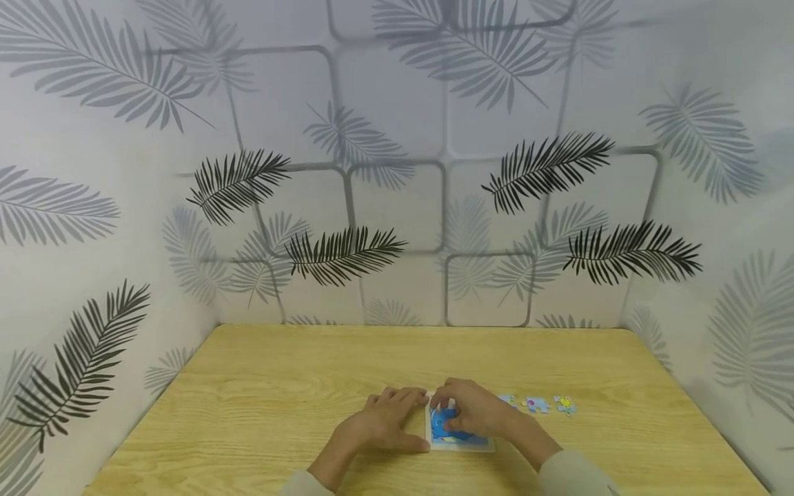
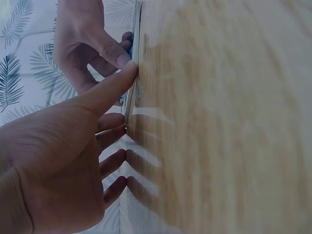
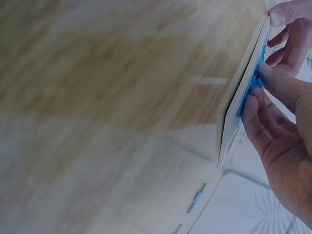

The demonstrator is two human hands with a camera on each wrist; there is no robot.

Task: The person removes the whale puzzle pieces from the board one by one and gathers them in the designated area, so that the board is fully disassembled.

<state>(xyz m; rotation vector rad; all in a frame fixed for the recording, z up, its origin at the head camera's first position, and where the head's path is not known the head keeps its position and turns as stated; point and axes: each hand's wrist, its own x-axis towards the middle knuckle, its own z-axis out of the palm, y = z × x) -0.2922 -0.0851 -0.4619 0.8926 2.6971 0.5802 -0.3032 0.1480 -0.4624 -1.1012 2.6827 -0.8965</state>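
1. The puzzle board (image 1: 460, 444) lies flat on the tabletop (image 1: 260, 399), close to my edge and a little right of centre. My left hand (image 1: 384, 420) rests against its left side with the fingers spread and nearly straight; in the left wrist view the thumb (image 2: 109, 87) touches the board's rim. It grips nothing.
2. My right hand (image 1: 474, 410) lies on top of the board, fingers bent down onto the blue picture pieces (image 1: 443, 427). In the right wrist view the fingertips (image 3: 251, 105) press on the blue surface. I judge this a press rather than a pinch, though the head view hides the fingertips.
3. Risk: the board is thin and light. If my right hand pushes sideways instead of straight down, the board could slide towards my left hand or turn under it.
4. Risk: a piece that is pressed while it is not lined up may bend at a tab, or lift its neighbours out of place.
5. Risk: my hands cover most of the picture, so I could seat a piece crooked without seeing it.
6. Three loose pieces (image 1: 538, 404) lie in a row just to the right of the board. My right sleeve (image 1: 573, 475) could sweep them along the tabletop if the arm swings outward.
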